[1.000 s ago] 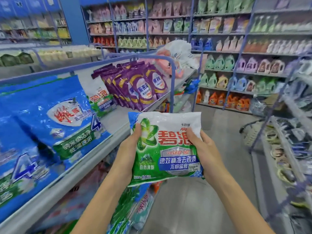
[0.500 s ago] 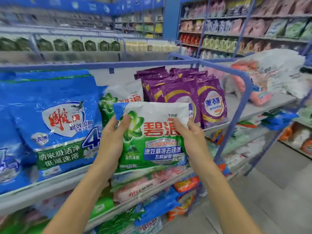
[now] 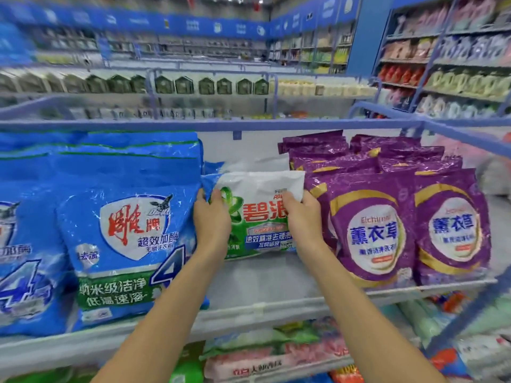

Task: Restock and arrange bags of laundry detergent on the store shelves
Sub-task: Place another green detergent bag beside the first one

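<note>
A green-and-white detergent bag [image 3: 260,214] stands on the grey shelf [image 3: 265,283], in the gap between the large blue bags [image 3: 130,228] and the purple bags [image 3: 370,230]. My left hand [image 3: 211,219] grips its left edge. My right hand [image 3: 302,219] grips its right edge. Behind it another white bag [image 3: 254,164] of the same kind shows its top. The lower part of the held bag is partly hidden by my hands.
A blue rail [image 3: 249,125] runs along the back of the shelf. More purple bags [image 3: 453,225] fill the right side. Lower shelves [image 3: 276,357] hold pink, green and blue packs. Far shelving [image 3: 448,64] with bottles stands across the aisle.
Both hands have carried the green-and-white bag forward from the aisle onto the shelf, between the blue and purple bags. My view has turned left to face the shelf.
</note>
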Demonstrator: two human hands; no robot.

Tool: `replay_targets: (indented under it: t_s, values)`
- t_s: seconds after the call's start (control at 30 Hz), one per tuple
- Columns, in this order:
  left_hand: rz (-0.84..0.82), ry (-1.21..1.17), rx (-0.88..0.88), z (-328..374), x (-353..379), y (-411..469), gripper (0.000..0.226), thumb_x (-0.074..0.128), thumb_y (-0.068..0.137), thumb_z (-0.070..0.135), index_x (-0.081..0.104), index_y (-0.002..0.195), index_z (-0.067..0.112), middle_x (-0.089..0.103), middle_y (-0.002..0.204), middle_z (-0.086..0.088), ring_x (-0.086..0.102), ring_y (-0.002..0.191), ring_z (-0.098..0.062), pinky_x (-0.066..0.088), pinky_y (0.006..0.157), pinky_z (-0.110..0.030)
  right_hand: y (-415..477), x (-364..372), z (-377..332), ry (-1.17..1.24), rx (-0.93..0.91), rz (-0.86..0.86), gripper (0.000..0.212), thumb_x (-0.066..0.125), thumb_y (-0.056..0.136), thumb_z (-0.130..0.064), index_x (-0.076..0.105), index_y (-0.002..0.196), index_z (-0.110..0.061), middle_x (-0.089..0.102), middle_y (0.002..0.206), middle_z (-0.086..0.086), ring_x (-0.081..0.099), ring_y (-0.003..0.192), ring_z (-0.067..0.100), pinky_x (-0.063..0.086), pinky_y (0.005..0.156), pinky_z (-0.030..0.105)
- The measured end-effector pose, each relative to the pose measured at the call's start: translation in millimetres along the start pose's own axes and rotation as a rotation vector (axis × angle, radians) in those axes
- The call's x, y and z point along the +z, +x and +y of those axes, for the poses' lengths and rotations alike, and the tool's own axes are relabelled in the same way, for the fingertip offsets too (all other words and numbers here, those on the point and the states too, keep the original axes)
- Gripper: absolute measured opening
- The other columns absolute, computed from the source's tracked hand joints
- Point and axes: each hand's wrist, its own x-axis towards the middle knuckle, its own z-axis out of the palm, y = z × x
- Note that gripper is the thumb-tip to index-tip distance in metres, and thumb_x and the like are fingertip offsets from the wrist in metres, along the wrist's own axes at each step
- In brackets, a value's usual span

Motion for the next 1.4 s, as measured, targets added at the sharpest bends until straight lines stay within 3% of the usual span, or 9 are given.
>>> replay_targets:
  t_s: [0.17, 0.23, 0.33, 0.5, 0.63, 0.83, 1.07, 1.27, 1.4]
  values:
    - [0.061, -0.040, 0.047, -1.4, 7.2, 3.3, 0.006, 0.046, 0.106, 0.021, 0.051, 0.109, 0.023, 0.059, 0.096, 0.009, 0.058, 0.081, -0.009, 0.046, 0.069, -0.019, 15.0, 3.8, 7.7, 0.026, 0.050, 0.004, 0.016, 0.052, 0.105, -0.025, 0.066, 0.106, -0.018, 0.076, 0.094, -0.002, 0.072, 0.073, 0.006, 0.054, 0.060, 0.021]
    - [0.045, -0.035, 0.060, -0.6, 4.3, -0.2, 0.005, 0.048, 0.106, 0.024, 0.051, 0.109, 0.025, 0.061, 0.099, 0.010, 0.058, 0.079, -0.001, 0.046, 0.061, -0.010, 11.9, 1.1, 4.3, -0.009, 0.041, -0.013, 0.018, 0.048, 0.106, -0.028, 0.063, 0.110, -0.018, 0.075, 0.096, -0.003, 0.071, 0.075, 0.005, 0.053, 0.061, 0.021]
    - [-0.091, 0.100, 0.010, -10.0, -8.9, -14.0, 0.044, 0.063, 0.099, 0.027, 0.043, 0.138, 0.019, 0.063, 0.120, 0.004, 0.063, 0.095, -0.003, 0.049, 0.068, -0.014, -5.6, -11.2, 13.6, -0.155, -0.014, -0.122, 0.029, 0.061, 0.101, -0.029, 0.050, 0.126, -0.022, 0.070, 0.114, -0.007, 0.068, 0.095, 0.006, 0.055, 0.079, 0.028]
    - [-0.240, 0.540, 0.044, -42.1, -30.6, -30.4, 0.115, 0.086, 0.064, 0.016, 0.013, 0.153, 0.022, 0.056, 0.141, -0.003, 0.057, 0.126, -0.022, 0.044, 0.111, -0.040, -24.0, -27.4, 48.6, -0.660, -0.161, -0.193, 0.100, 0.086, 0.076, -0.020, 0.022, 0.151, -0.016, 0.050, 0.139, 0.006, 0.054, 0.126, 0.026, 0.049, 0.104, 0.048]
    - [-0.082, 0.717, 0.161, -44.9, -22.1, -27.9, 0.068, 0.082, 0.073, 0.003, 0.039, 0.124, 0.011, 0.061, 0.124, -0.011, 0.060, 0.115, -0.030, 0.043, 0.089, -0.029, -8.2, -21.6, 52.5, -0.732, -0.186, -0.183, 0.091, 0.088, 0.075, -0.017, 0.028, 0.143, -0.010, 0.054, 0.135, 0.011, 0.058, 0.122, 0.031, 0.052, 0.097, 0.047]
    - [-0.073, 0.709, 0.214, -43.5, -20.0, -31.2, 0.052, 0.082, 0.077, 0.005, 0.046, 0.114, 0.010, 0.064, 0.119, -0.010, 0.061, 0.111, -0.028, 0.044, 0.086, -0.029, 0.2, -20.3, 58.1, -0.701, -0.209, -0.201, 0.086, 0.086, 0.077, -0.017, 0.032, 0.144, -0.010, 0.056, 0.135, 0.012, 0.056, 0.123, 0.032, 0.050, 0.099, 0.049]
    - [-0.116, 0.823, 0.320, -45.3, -30.8, -67.3, 0.049, 0.074, 0.087, 0.019, 0.051, 0.130, 0.015, 0.069, 0.121, -0.006, 0.066, 0.111, -0.027, 0.051, 0.091, -0.033, -26.7, -39.3, 63.0, -0.735, -0.316, -0.258, 0.076, 0.071, 0.089, -0.021, 0.028, 0.151, -0.009, 0.049, 0.143, 0.014, 0.050, 0.131, 0.032, 0.047, 0.106, 0.049]
    - [-0.153, 0.995, 0.416, -49.7, -64.1, -118.9, 0.058, 0.060, 0.100, 0.032, 0.041, 0.153, 0.017, 0.050, 0.152, 0.001, 0.045, 0.139, -0.016, 0.030, 0.114, -0.024, -60.0, -67.9, 56.4, -0.808, -0.484, -0.499, 0.062, 0.052, 0.103, -0.046, 0.038, 0.156, -0.016, 0.033, 0.163, 0.000, 0.025, 0.152, 0.017, 0.021, 0.125, 0.034]
    - [-0.074, 1.107, 0.462, -60.7, -106.9, -152.2, 0.051, 0.054, 0.102, 0.035, 0.046, 0.151, 0.020, 0.048, 0.153, 0.003, 0.035, 0.146, -0.019, 0.027, 0.123, -0.035, -92.0, -61.3, 49.0, -0.826, -0.579, -0.640, 0.064, 0.051, 0.099, -0.056, 0.045, 0.152, -0.021, 0.038, 0.160, -0.007, 0.023, 0.151, 0.011, 0.016, 0.124, 0.029]
